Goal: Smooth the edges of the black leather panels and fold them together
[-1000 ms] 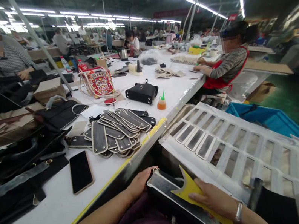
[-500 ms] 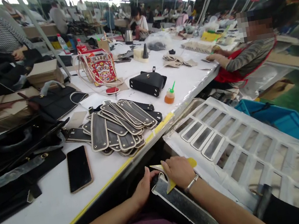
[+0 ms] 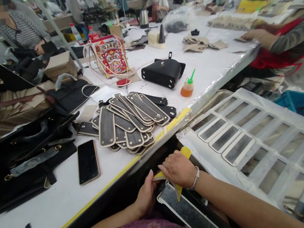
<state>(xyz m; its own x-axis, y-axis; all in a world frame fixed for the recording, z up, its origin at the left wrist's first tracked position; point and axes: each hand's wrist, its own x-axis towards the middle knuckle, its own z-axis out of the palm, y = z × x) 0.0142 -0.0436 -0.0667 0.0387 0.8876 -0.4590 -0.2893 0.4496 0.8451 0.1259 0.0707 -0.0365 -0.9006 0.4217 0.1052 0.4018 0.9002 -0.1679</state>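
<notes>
My right hand [image 3: 178, 170] is closed on a flat yellow scraper [image 3: 186, 152], pressing it on the top end of a long dark panel with a pale border [image 3: 183, 214] that lies in my lap below the table edge. My left hand [image 3: 146, 196] holds the panel's left upper end, fingers curled against it. A fanned stack of similar dark panels [image 3: 130, 121] lies on the white table just above my hands.
A white sheet with rows of cut-out panels [image 3: 261, 138] slopes at my right. On the table lie a phone [image 3: 87, 162], black bags [image 3: 25, 158], a small black purse [image 3: 164, 73] and an orange glue bottle [image 3: 187, 86]. A person in red works at the right.
My right hand with the scraper slid from the panel's lower part up to its top end beside my left hand. The view tilted downward and shifted right.
</notes>
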